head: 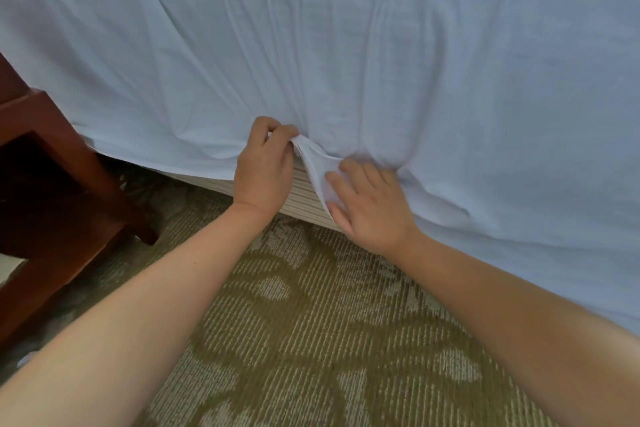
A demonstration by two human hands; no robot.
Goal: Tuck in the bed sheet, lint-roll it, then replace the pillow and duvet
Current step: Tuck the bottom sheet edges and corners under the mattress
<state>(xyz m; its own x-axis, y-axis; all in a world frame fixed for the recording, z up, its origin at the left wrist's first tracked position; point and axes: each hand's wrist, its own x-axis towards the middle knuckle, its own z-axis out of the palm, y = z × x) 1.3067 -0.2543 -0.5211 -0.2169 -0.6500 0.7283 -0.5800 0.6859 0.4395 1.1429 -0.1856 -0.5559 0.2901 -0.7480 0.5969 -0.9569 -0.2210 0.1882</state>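
a wrinkled white cotton bed sheet (346, 55) hangs over the side of the bed and fills the upper part of the view, its loose lower edge draping down the bed's side. below that edge, a strip of cream, finely striped bed base (304, 198) shows through where the sheet has been lifted.

the left hand (265, 170) sits at the sheet's lower edge, just left of the lifted fold, with fingers and thumb curled and pinching a bunch of the white fabric at its top. the right hand (372, 206) lies just right of that fold, fingers straight and spread, pressing flat against the hanging cloth; its thumb lies along the fold's lower edge, and it grasps nothing. the fold of sheet runs between the two hands, from the left hand's pinch down to the right thumb. both bare forearms reach up from the bottom of the view toward the sheet.

beneath the sheet's edge lies an olive-green carpet with a pale leaf pattern (311, 340). to the left of the sheet stands a dark reddish-brown wooden bedside table (52, 184), its leg resting on the carpet, its top corner near the sheet.
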